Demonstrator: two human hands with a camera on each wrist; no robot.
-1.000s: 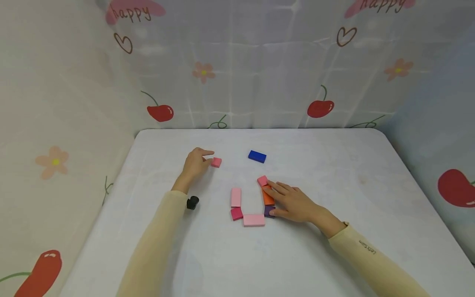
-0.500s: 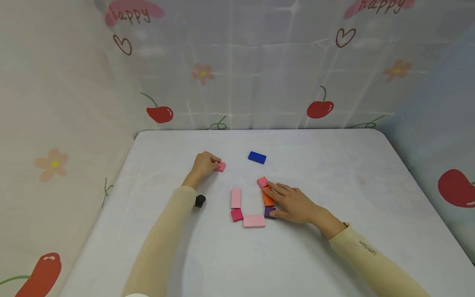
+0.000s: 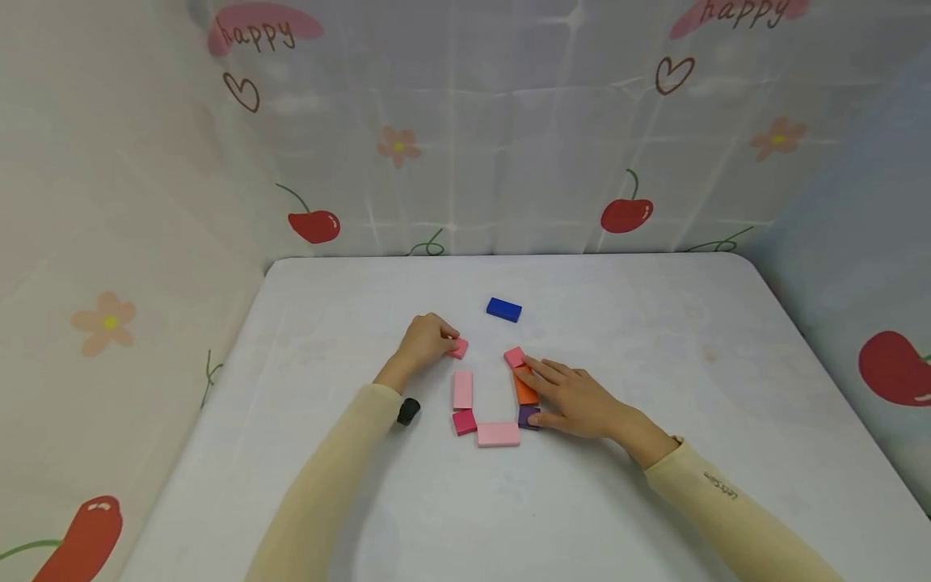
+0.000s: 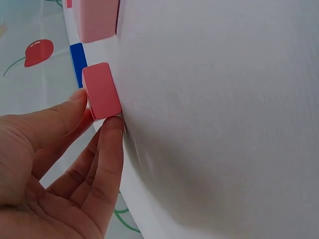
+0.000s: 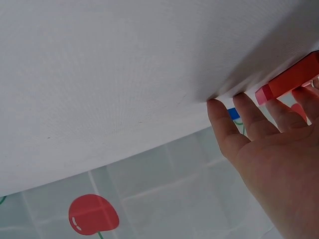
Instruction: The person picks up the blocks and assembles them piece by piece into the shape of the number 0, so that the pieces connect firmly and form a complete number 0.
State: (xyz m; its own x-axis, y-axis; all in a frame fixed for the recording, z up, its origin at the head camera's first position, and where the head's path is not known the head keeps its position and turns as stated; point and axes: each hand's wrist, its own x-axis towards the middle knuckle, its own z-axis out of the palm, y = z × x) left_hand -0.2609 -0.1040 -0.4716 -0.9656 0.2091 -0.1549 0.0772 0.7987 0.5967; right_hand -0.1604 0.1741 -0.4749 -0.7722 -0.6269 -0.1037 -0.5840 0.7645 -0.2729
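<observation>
My left hand (image 3: 425, 343) pinches a small pink block (image 4: 102, 91) between thumb and fingers, just beyond the pale pink block (image 3: 462, 390) on the left side of a U of blocks. My right hand (image 3: 575, 398) lies with fingers spread along the U's right side. Its fingertips touch the orange block (image 3: 525, 385) and a pink block (image 3: 514, 356) at that side's far end, and its thumb is on the dark purple block (image 3: 528, 417). A crimson block (image 3: 464, 422) and another pale pink block (image 3: 498, 435) form the near left corner and the base.
A blue block (image 3: 504, 309) lies apart, farther back on the white table (image 3: 655, 323). Behind the table hangs a curtain (image 3: 509, 121) printed with cherries and flowers. A black wrist device (image 3: 409, 411) sits at my left cuff.
My left hand has closed on the small pink block and carried it right and nearer, towards the left side of the U. The right hand stays in place.
</observation>
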